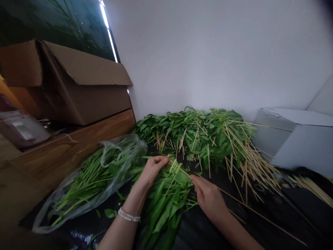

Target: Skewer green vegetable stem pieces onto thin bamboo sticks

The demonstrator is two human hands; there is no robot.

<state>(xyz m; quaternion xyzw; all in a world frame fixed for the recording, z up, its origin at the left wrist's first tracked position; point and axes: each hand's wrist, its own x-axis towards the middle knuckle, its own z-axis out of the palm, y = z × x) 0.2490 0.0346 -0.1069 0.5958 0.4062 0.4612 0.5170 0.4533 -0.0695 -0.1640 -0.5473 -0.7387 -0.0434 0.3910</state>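
Above leafy greens, gripping a skewer in the curled right hand, pinching near its tip with the left hand; cannot read the dim cardboard box.

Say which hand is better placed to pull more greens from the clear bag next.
Likely the left hand: it sits nearer the clear bag and its greens. The right hand holds a thin stick, farther from the bag.
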